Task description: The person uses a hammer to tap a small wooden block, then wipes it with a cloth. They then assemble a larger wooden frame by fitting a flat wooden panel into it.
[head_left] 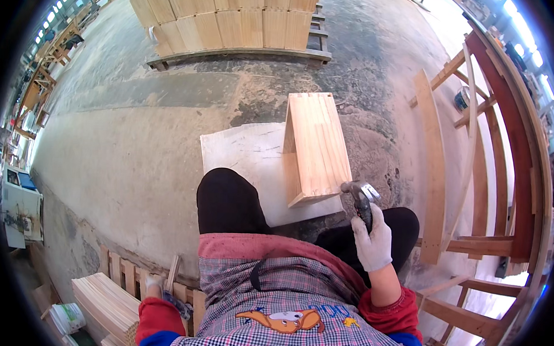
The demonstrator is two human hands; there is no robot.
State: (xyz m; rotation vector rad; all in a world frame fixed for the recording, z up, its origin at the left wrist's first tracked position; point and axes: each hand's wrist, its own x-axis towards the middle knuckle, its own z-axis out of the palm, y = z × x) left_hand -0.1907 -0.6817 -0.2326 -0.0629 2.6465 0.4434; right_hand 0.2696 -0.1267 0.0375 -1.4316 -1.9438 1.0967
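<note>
My right hand, in a white glove, is wrapped round the dark handle of a claw hammer. The hammer's metal head is beside the near right corner of a pale wooden box frame. That frame stands on edge on a white sheet in front of my knees, with joints showing along its ends. My left hand reaches down at my left side, close to a stack of pale wooden boards. Its fingers are too small and hidden to make out.
Ahead, a large stack of wooden boxes sits on a pallet. A wooden rack with leaning planks rises at my right. A slatted pallet lies at my left, near a white bucket. A white machine stands far left.
</note>
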